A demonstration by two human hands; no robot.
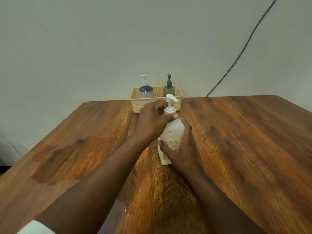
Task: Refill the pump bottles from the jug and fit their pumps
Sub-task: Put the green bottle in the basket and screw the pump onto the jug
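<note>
White bottle (170,132) upright on worktop (244,141), just in front of basket (138,105). L hand (152,122) grip pinches pump (170,105) collar; R hand (180,147) grip wraps bottle body. Blue bottle (145,91), green bottle (169,89) inside basket.

The only lettering that can be partly read stands on the white pump bottle (171,132) near the middle of the bench: along its lower left edge, running sideways, are dark capital letters that look like "BIOC" (the rest is cut off by the right hand (181,149) gripping the bottle). Higher on the same bottle's front label there are a few lines of small print and a small reddish mark, all too blurred to read. The blue bottle (145,91) in the far basket (179,95) carries only a dotted flower-like pattern, no words.
</note>
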